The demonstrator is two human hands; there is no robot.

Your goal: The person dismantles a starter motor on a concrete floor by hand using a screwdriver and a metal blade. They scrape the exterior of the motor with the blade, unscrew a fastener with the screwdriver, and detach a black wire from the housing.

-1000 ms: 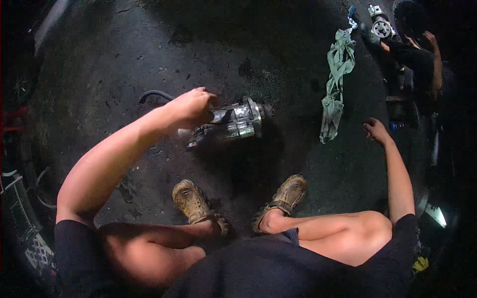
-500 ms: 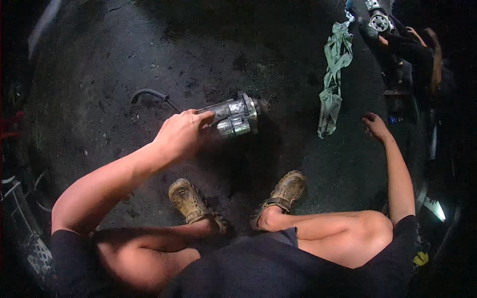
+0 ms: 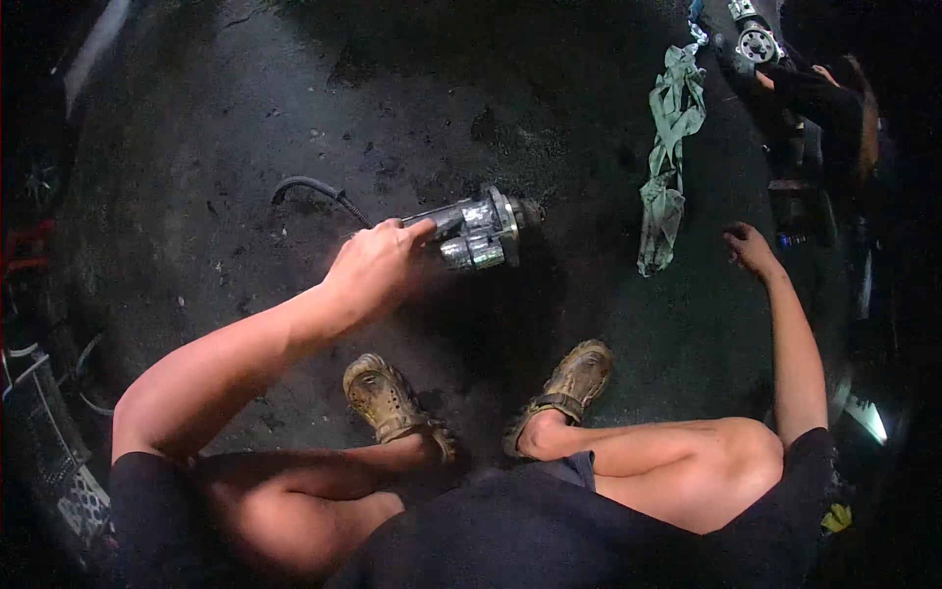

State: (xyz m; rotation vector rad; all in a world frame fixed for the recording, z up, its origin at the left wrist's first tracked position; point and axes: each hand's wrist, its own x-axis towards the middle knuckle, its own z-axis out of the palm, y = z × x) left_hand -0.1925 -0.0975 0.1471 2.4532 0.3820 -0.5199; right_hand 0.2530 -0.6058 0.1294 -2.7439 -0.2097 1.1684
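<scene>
A starter motor (image 3: pixel 471 253), with a metal housing of two joined cylinders and a flange at one end, is held low over the dark floor by my left hand (image 3: pixel 378 265). The fingers wrap its rear end from above, and part of the housing is hidden under them. From that rear end a black corrugated cable (image 3: pixel 319 187) curves away to the left. My right hand (image 3: pixel 751 247) hangs at the right, its fingers loosely bent and apart with nothing visible between them. Nearest to it is a crumpled green cloth (image 3: pixel 675 128) on the floor.
Another person (image 3: pixel 824 108) sits at the upper right beside a metal part with a round pulley (image 3: pixel 758 44). A bright light (image 3: pixel 868 420) is at the right edge. At the left stand a white perforated frame (image 3: pixel 83 501) and a red object (image 3: pixel 29 245).
The whole view has shifted slightly, moving everything a little to the right. My left hand keeps its grip on the starter motor, and my right hand stays loosely bent.
</scene>
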